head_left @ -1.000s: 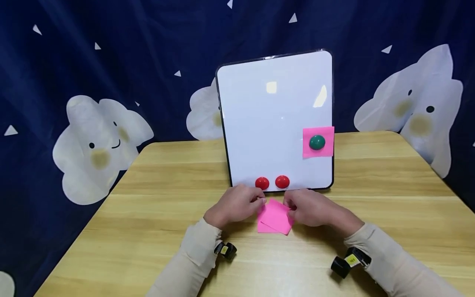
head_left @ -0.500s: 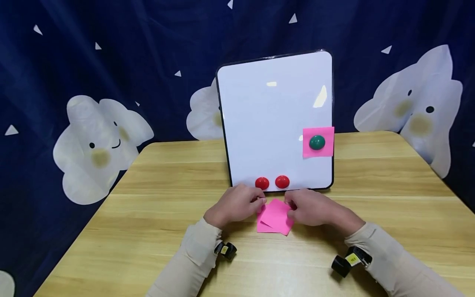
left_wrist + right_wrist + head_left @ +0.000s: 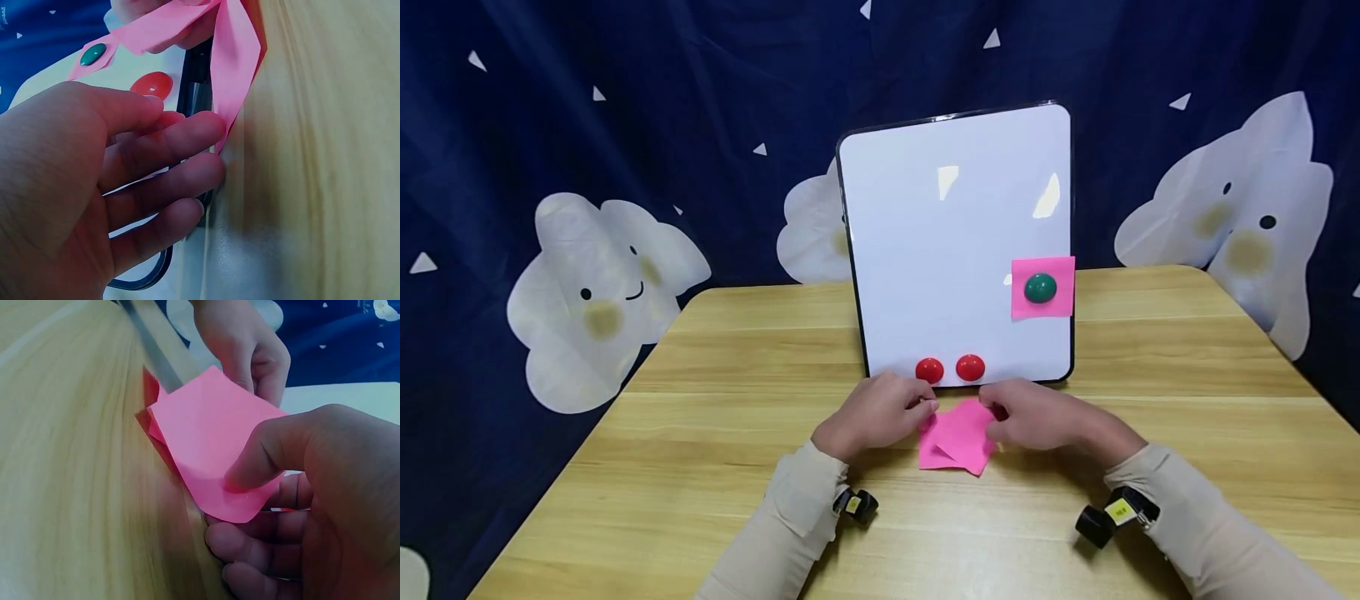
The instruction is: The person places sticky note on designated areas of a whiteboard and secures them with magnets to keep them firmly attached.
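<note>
In the head view my right hand (image 3: 1037,414) pinches a pink sticky note (image 3: 212,437) at its edge. Its thumb lies on the paper in the right wrist view, where the sheet bows upward. Beneath it, partly covered, is a second pink sticky note (image 3: 934,454) close to the table. My left hand (image 3: 94,162) is at the left edge of the notes, with relaxed fingers whose tips touch the lower sheet. No sheet shows between the left thumb and fingers in the left wrist view.
A whiteboard (image 3: 955,250) stands behind the hands on the wooden table (image 3: 737,375). Two red magnets (image 3: 970,367) sit along its lower edge. Another pink sticky note (image 3: 1020,310) is on its right side under a green magnet (image 3: 1041,288). A dark curtain hangs behind.
My right hand has moved slightly right and away from me, drawing the upper sticky note with it and bending it. My left hand has stayed in place.
</note>
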### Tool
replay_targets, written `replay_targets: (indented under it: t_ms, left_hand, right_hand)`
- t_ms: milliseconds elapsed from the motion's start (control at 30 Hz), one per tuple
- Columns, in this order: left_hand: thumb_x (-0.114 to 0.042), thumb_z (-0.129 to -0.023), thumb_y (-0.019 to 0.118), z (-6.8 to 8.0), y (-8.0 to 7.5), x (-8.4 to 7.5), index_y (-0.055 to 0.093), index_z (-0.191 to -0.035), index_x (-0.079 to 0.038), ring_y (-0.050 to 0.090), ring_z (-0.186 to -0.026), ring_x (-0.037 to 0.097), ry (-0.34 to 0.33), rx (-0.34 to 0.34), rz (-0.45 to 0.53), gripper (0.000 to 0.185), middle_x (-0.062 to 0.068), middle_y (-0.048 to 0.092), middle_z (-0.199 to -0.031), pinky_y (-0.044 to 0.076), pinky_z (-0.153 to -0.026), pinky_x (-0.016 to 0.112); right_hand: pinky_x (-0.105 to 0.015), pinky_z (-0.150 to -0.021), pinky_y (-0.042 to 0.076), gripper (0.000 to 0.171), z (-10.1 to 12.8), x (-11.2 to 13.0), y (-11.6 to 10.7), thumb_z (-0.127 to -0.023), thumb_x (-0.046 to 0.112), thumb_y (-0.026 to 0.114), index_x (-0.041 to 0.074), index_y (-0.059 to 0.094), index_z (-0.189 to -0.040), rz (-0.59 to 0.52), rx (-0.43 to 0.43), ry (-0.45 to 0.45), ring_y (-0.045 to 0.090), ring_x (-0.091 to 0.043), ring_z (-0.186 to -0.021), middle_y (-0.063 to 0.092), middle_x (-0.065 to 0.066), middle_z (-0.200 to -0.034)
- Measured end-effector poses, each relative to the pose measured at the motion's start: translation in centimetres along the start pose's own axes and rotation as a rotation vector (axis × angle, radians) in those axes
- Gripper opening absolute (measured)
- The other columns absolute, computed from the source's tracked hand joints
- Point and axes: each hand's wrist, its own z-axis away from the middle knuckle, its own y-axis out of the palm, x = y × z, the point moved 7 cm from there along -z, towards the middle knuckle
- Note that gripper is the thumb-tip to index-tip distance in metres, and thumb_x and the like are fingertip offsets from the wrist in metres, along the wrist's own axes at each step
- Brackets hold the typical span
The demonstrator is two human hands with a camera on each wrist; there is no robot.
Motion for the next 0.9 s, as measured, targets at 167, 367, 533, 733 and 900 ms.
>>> replay_targets:
  t_ms: [167,367,533,733,900]
  left_hand:
    - [-0.024,-0.099,0.062,-0.06,0.10,0.12,0.077,-0.098,-0.017,0.054,-0.071,0.004,-0.003,0.001,0.001,0.017,-0.017,0.059,-0.071,0.047,-0.066,0.022]
    - [-0.024,-0.099,0.063,-0.06,0.02,0.08,0.078,-0.101,-0.016,0.055,-0.072,0.005,-0.004,0.002,-0.005,0.017,-0.016,0.060,-0.072,0.047,-0.067,0.022]
    - [-0.024,-0.099,0.064,-0.06,0.12,0.17,0.077,-0.099,-0.016,0.054,-0.069,0.006,-0.022,-0.005,0.002,0.016,-0.016,0.058,-0.068,0.046,-0.064,0.022]
    - [-0.024,-0.098,0.064,-0.08,0.23,0.20,0.076,-0.096,-0.017,0.053,-0.067,0.007,-0.028,-0.020,0.005,0.014,-0.014,0.057,-0.065,0.045,-0.061,0.022]
    - [-0.022,-0.098,0.064,-0.08,0.31,0.14,0.078,-0.100,-0.017,0.054,-0.071,0.006,-0.023,-0.022,-0.002,0.015,-0.015,0.062,-0.074,0.046,-0.064,0.020]
  right_hand:
    - [-0.030,-0.064,0.042,0.013,0.07,-0.05,-0.23,-0.086,0.010,0.070,0.016,0.059,-0.084,-0.038,0.005,-0.017,0.051,-0.018,-0.078,0.053,0.000,-0.077]
    - [-0.030,-0.065,0.044,0.010,-0.12,-0.50,-0.10,-0.087,0.010,0.068,0.017,0.061,-0.086,-0.047,0.010,-0.004,0.053,-0.018,-0.080,0.055,0.001,-0.079]
    - [-0.031,-0.064,0.046,0.010,-0.17,-0.77,0.18,-0.088,0.010,0.068,0.017,0.061,-0.087,-0.070,0.013,0.014,0.054,-0.019,-0.080,0.056,0.000,-0.081]
    - [-0.032,-0.063,0.049,0.008,-0.18,-0.89,0.20,-0.088,0.009,0.066,0.016,0.063,-0.092,-0.135,0.002,0.012,0.057,-0.020,-0.077,0.059,-0.001,-0.084]
    - [-0.033,-0.063,0.051,0.012,-0.17,-0.88,0.10,-0.089,0.006,0.064,0.015,0.064,-0.097,-0.207,-0.011,0.007,0.060,-0.022,-0.077,0.061,-0.003,-0.088]
